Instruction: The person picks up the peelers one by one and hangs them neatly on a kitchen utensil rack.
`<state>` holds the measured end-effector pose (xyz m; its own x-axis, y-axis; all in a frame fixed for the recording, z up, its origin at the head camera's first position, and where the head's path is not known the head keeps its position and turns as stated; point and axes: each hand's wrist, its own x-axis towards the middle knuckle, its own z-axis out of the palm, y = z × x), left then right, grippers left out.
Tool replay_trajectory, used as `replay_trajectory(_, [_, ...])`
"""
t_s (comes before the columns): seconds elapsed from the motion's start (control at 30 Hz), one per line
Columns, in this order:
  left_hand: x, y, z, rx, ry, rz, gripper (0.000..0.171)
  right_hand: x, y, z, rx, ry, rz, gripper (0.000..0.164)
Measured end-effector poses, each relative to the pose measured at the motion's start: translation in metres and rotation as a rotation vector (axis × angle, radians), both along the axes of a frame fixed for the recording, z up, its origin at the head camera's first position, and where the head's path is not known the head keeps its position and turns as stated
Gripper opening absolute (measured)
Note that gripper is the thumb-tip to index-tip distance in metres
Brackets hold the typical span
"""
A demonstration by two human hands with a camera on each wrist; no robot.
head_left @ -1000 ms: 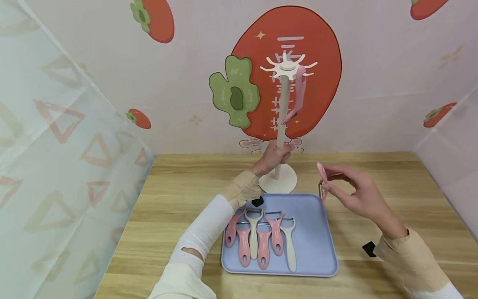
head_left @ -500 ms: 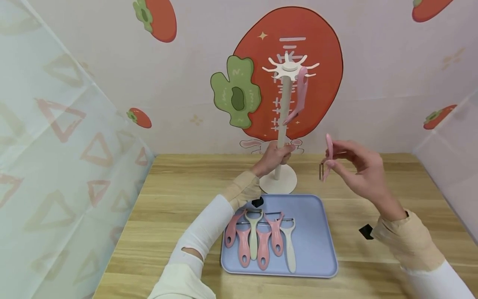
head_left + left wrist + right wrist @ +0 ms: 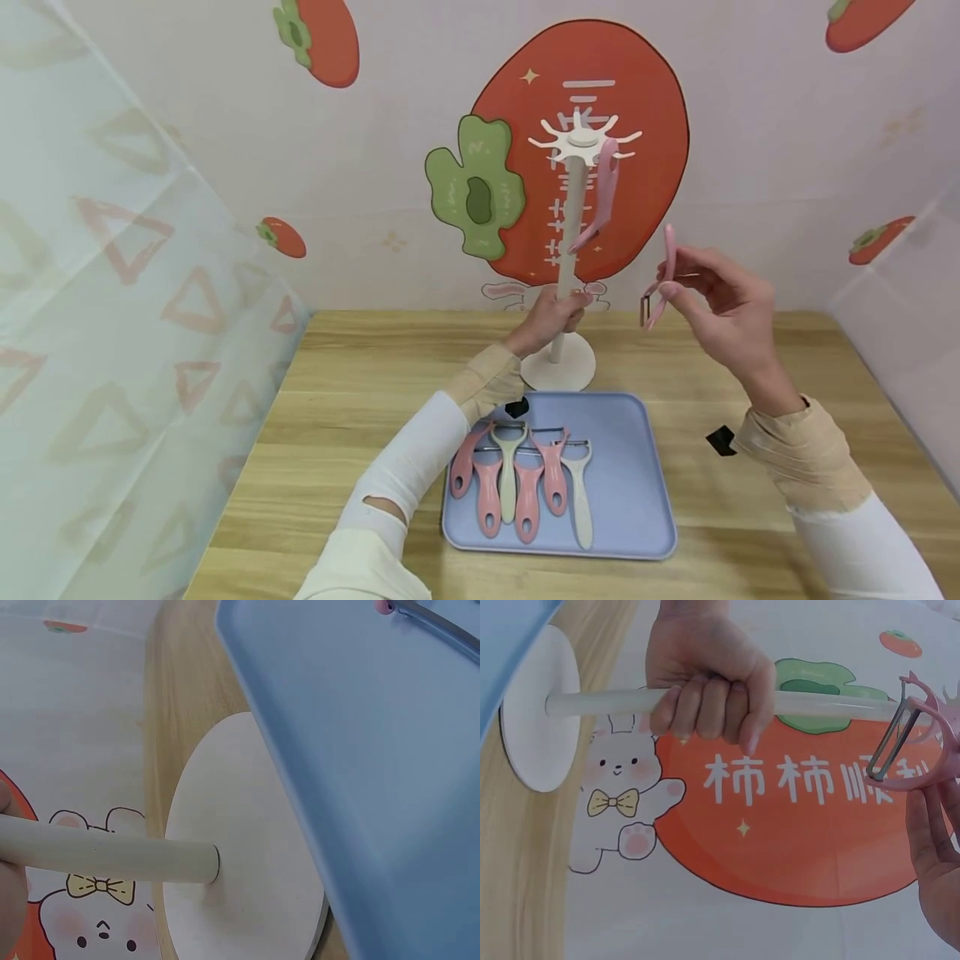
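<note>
My left hand [image 3: 547, 318] grips the pole of a white stand [image 3: 573, 200] low down, fingers curled round it, as the right wrist view also shows. Radiating hooks top the stand, and one pink peeler [image 3: 607, 192] hangs from a hook on the right side. To the right of the pole, my right hand [image 3: 731, 312] pinches a second pink peeler [image 3: 670, 258] between thumb and fingers, handle end up and blade down. In the right wrist view that peeler's metal blade [image 3: 894, 746] and forked head show close up.
A blue tray [image 3: 630, 500] lies in front of the stand's round base [image 3: 576, 367], bearing several pink and cream peelers [image 3: 528, 504] on its left half. The wooden table [image 3: 330, 400] meets a wall with a painted persimmon [image 3: 645, 100] behind the stand.
My right hand has risen from beside the tray's back right corner, carrying the pink peeler up to the right of the pole. The left hand keeps its grip in place.
</note>
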<state>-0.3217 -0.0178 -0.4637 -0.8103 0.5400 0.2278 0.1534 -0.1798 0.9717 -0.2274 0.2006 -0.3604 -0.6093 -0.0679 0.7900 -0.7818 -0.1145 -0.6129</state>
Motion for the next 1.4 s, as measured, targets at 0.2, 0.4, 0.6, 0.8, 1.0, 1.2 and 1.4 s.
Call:
replay_trajectory(0.2, [0.000,0.001,-0.002,-0.013,0.023,0.004,0.034,-0.006,-0.002,0.005,-0.075,0.004,0.005,0.039])
replay_trajectory(0.4, [0.001,0.001,-0.001,-0.021,0.033,0.003,0.030,-0.013,-0.002,0.009,-0.138,-0.012,-0.045,0.034])
replay_trajectory(0.6, [0.001,0.002,-0.001,-0.030,0.031,0.000,0.024,-0.014,-0.002,0.014,-0.217,-0.071,-0.045,0.033])
replay_trajectory(0.8, [0.001,0.001,0.000,-0.022,0.024,0.003,0.041,-0.016,-0.003,0.023,-0.203,-0.146,-0.081,0.035])
replay_trajectory(1.0, [0.001,0.000,-0.001,-0.035,0.025,0.006,0.042,-0.024,-0.007,0.031,-0.240,-0.165,-0.062,0.035])
replay_trajectory(1.2, [0.003,0.000,0.000,-0.044,0.021,0.018,0.039,-0.034,-0.013,0.037,-0.273,-0.147,-0.054,0.034])
replay_trajectory(1.4, [0.005,0.001,0.002,-0.041,0.033,0.031,0.042,-0.045,-0.017,0.041,-0.267,-0.122,-0.091,0.032])
